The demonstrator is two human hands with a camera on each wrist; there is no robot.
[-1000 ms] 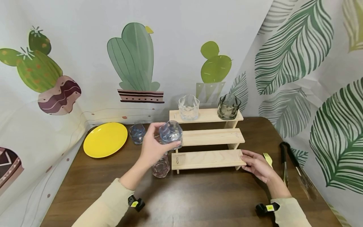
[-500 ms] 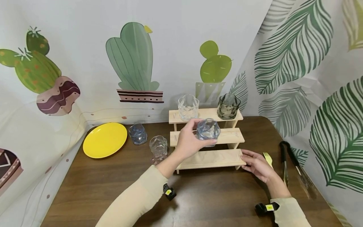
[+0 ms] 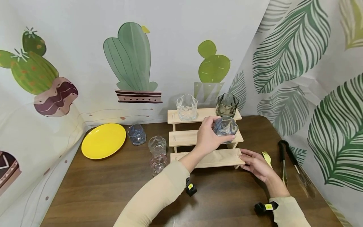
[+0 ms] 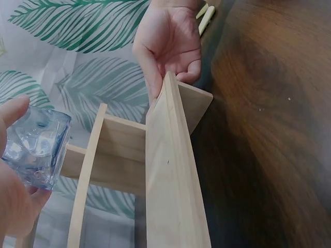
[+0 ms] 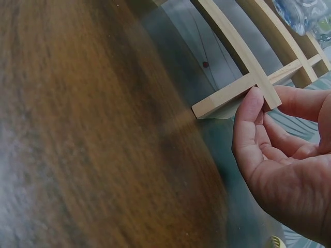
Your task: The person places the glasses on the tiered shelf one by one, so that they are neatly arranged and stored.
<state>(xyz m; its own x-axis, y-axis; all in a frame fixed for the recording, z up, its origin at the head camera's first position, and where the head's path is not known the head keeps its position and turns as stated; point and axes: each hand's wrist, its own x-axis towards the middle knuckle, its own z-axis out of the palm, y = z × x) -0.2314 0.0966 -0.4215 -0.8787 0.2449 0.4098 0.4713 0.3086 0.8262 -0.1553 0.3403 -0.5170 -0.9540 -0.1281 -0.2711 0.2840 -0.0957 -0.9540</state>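
In the head view my left hand [image 3: 210, 135] grips a bluish clear glass [image 3: 226, 127] between thumb and fingers. The glass overlaps the right part of the middle shelf; in the left wrist view a gap shows between the glass [image 4: 39, 144] and the boards. My right hand [image 3: 258, 164] pinches the right end of the lowest board of a three-tier wooden stand [image 3: 216, 158]. The right wrist view shows thumb and fingers of the right hand [image 5: 289, 144] on either side of that board end. A clear glass [image 3: 187, 108] and a smoky grey glass [image 3: 227, 105] stand on the top tier.
Left of the stand are a blue glass [image 3: 137, 135], a clear glass [image 3: 157, 145] and a pinkish glass [image 3: 158, 164]. A yellow plate [image 3: 103, 141] lies at the back left. A yellow fork [image 3: 267, 158] and black-handled tongs [image 3: 295, 160] lie on the right.
My left hand has carried the bluish glass rightward, from the stand's left side to over the right part of its middle shelf. My right hand keeps its place on the lowest board.
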